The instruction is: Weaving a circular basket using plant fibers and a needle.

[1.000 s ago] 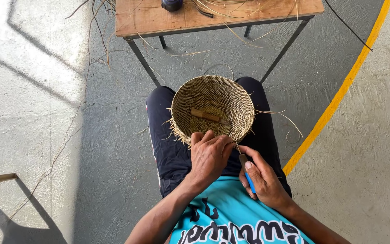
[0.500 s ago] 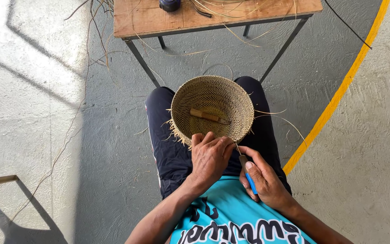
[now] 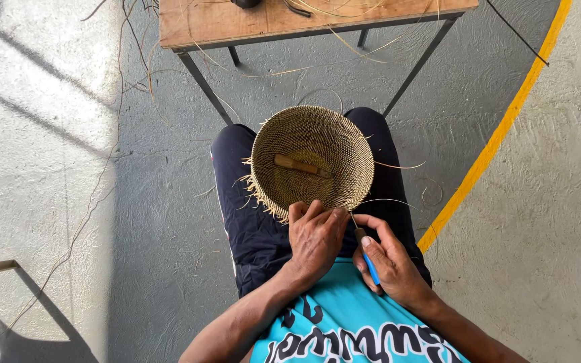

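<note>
We look down on a grey concrete floor (image 3: 156, 222) with a curved yellow painted line (image 3: 489, 151) running to the right of the basket and paler concrete beyond it. Above the basket stands a wooden desk (image 3: 263, 20) on thin metal legs, its far part cut off by the top edge, so the dark things on it cannot be made out. Loose straw strands (image 3: 344, 40) trail off the desk and across the floor to the left of the basket. The woven basket (image 3: 314, 161) rests on our lap, over dark trousers (image 3: 253, 235), its opening turned up toward us, with frayed straw ends sticking out along its lower left rim. Inside the basket lies a small brown stick-like tool (image 3: 302, 165); we cannot tell what kind. Our left hand (image 3: 316, 238) is at the near rim of the basket, fingers curled over the edge and pressed together, hiding the weave beneath. Just right of it, our right hand (image 3: 388, 262) is closed around a thin blue-handled tool (image 3: 368, 259), whose tip points at the basket's rim; the tip itself is too small to read. A thin strand (image 3: 384, 200) loops from the basket's right rim. Our teal shirt (image 3: 344, 323) fills the bottom edge.
</note>
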